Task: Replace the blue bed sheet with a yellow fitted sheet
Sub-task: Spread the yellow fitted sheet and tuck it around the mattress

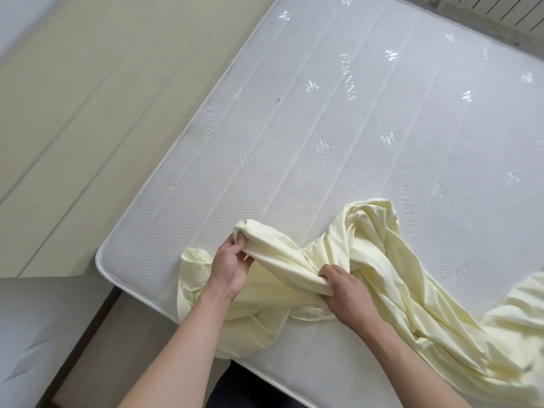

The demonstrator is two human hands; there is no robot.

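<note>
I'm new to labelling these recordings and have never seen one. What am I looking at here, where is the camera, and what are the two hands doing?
There is no machine: a person wears a camera on the head, looking down at their own bare arms. The white quilted mattress lies bare, with no blue sheet in view. A crumpled pale yellow sheet lies across its near part. The left hand grips a bunched end of it, and the right hand pinches a fold beside it.

You are in a bedroom at home. A big white quilted mattress (338,136) with little leaf shapes lies bare by a pale cream wall (88,92), and a soft pale yellow sheet (382,260) lies bunched on it.
</note>
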